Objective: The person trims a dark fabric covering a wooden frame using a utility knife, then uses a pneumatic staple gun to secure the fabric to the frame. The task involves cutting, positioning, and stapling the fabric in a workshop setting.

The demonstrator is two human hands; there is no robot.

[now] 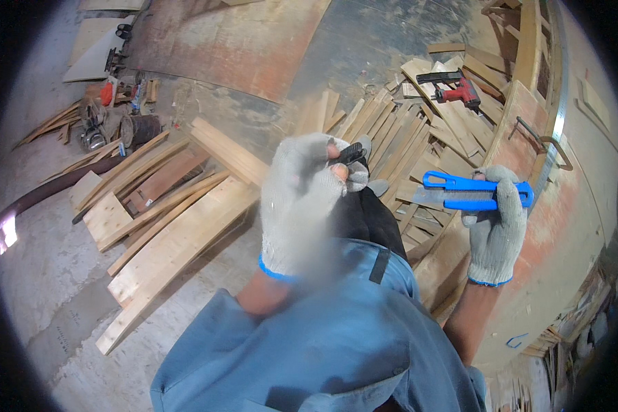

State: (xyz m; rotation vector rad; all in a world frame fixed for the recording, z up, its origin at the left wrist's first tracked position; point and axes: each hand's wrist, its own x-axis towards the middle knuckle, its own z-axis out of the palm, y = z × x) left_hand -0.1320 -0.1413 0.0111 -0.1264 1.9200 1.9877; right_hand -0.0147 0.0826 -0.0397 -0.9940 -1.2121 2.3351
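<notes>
Both my hands wear pale knit gloves with blue cuffs. In the middle, my left hand (299, 185) is closed on a small black object (350, 154), too small to identify; part of the glove is hazy. To the right, my right hand (494, 220) grips a blue plastic holder (450, 181) with a flat grey strip, possibly blades, between its two arms. The holder is level and beside the plank edge at the right. My blue garment (302, 350) fills the lower middle of the view.
Loose wooden boards (185, 233) lie at left; offcuts (412, 137) are heaped beyond my hands, with a red-and-black power tool (460, 95) on them. A long timber-edged bench (556, 226) runs along the right. Tools (113, 123) and a plywood sheet (220, 41) lie at the back.
</notes>
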